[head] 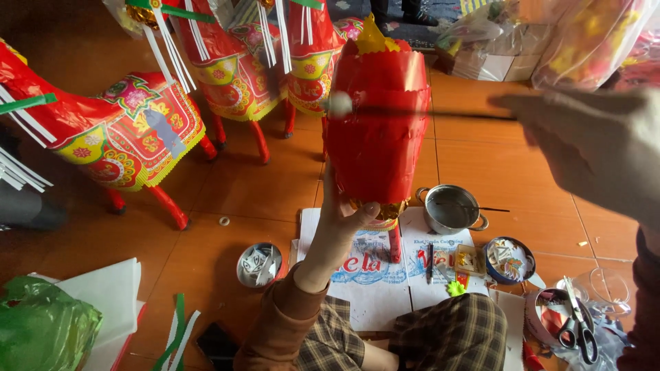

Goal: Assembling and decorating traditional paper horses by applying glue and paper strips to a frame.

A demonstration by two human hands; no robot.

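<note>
On the left of the orange tiled floor (247,185), finished red paper horses (130,130) with patterned saddles are stood in a row. A small round tin (259,264) of paper cut-outs is set near the left hand (344,213), which is closed around the underside of a red paper horse body (375,130) held upright in the centre. A metal pot (450,208) is placed just right of it. A thin stick (426,113) is pinched in the blurred right hand (591,151), its whitish tip laid against the red paper. Scissors (577,330) are seen at the lower right.
</note>
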